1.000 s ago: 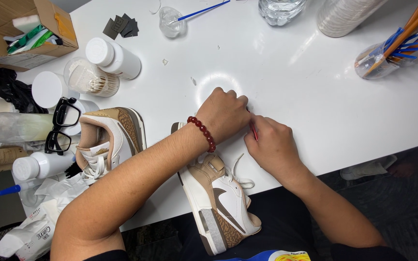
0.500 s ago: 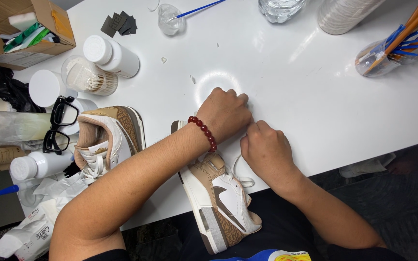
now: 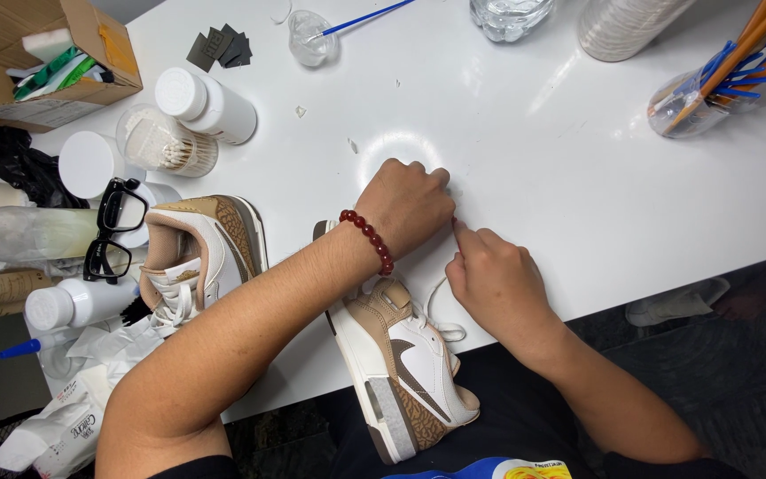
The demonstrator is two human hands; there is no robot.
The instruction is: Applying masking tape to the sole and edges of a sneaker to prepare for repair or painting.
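Head view, the only one we have. Our left hand (image 3: 411, 206) rests fist-like on the front of a tan and white sneaker (image 3: 401, 368), knuckles up, fingers curled under; it hides the toe, so we cannot tell what those fingers press or pinch. A dark red bead bracelet (image 3: 367, 238) circles that wrist. Our right hand (image 3: 494, 282) sits just beside it, fingers bunched together with the tips against the left hand's edge; a white lace (image 3: 436, 306) loops out from beneath the palm, but the grip on it is covered. The sneaker lies on its side across the near edge of the white counter (image 3: 543, 151), heel overhanging toward us, sole edge and patterned heel panel in sight.

A second sneaker (image 3: 201, 244) of the same colours lies on the counter to the left, well apart from the hands, its toe end partly behind our left forearm. Black-framed glasses (image 3: 115, 231) lie just beside it, against white-capped bottles (image 3: 210, 105). A clear tub of cotton swabs (image 3: 166, 142) stands near those. A cardboard box (image 3: 46, 53) is cut off at the upper left corner, and a clear cup of blue and orange sticks (image 3: 711, 89) is cut off at the upper right. Crumpled white wrappers (image 3: 64, 417) run off the lower left edge.
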